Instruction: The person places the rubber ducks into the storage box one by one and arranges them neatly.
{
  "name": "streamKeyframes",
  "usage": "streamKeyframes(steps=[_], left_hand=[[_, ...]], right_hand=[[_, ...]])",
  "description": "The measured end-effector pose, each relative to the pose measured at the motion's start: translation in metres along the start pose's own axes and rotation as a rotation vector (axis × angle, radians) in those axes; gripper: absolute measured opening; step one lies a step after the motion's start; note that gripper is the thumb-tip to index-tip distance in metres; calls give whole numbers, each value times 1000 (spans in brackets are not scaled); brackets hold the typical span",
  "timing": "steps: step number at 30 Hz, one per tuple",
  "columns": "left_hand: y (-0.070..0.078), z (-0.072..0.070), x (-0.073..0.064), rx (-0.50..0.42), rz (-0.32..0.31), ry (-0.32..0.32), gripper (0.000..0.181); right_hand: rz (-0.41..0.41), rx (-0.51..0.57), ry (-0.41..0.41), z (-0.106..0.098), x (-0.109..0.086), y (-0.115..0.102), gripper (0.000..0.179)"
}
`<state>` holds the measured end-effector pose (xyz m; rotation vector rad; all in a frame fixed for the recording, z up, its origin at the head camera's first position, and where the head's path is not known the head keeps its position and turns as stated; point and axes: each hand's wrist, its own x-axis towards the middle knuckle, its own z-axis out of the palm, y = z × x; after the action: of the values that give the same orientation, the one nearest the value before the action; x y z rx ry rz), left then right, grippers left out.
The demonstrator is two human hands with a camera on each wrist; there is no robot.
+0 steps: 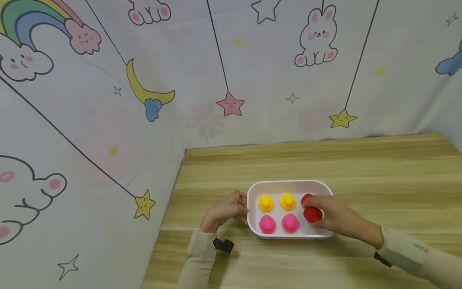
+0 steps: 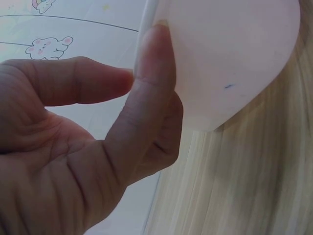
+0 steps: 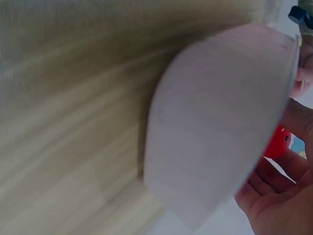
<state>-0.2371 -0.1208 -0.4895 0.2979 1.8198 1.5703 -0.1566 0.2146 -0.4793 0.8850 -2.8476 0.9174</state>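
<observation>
A white plastic box [image 1: 288, 236] stands on the table with several rubber ducks inside. My left hand [image 1: 228, 209] is at its left end; in the left wrist view the fingers [image 2: 149, 93] pinch at the rim beside the outer wall. Over the right end, my right hand [image 1: 335, 216] grips a red duck [image 1: 313, 215] between thumb and fingers. A second red duck [image 1: 306, 198] is partly hidden behind those fingers. In the right wrist view, a red duck [image 3: 279, 142] shows between the fingers, just past the box wall [image 3: 215, 122].
Two yellow ducks [image 1: 287, 201] sit in the back row of the box and two pink ducks [image 1: 290, 223] in the front row. The wood-grain table [image 1: 216, 168] meets a cartoon-printed cloth [image 1: 267, 80] at the back and left. Each wrist wears a dark camera strap.
</observation>
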Motion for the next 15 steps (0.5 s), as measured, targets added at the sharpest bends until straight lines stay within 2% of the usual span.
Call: streamKeyframes(steps=[6, 15], left_hand=[[-1, 1, 0, 6, -3, -5, 45], [0, 1, 0, 5, 0, -11, 45]], right_hand=[[33, 36, -72, 15, -1, 4, 42], [47, 31, -81, 17, 0, 6, 41]])
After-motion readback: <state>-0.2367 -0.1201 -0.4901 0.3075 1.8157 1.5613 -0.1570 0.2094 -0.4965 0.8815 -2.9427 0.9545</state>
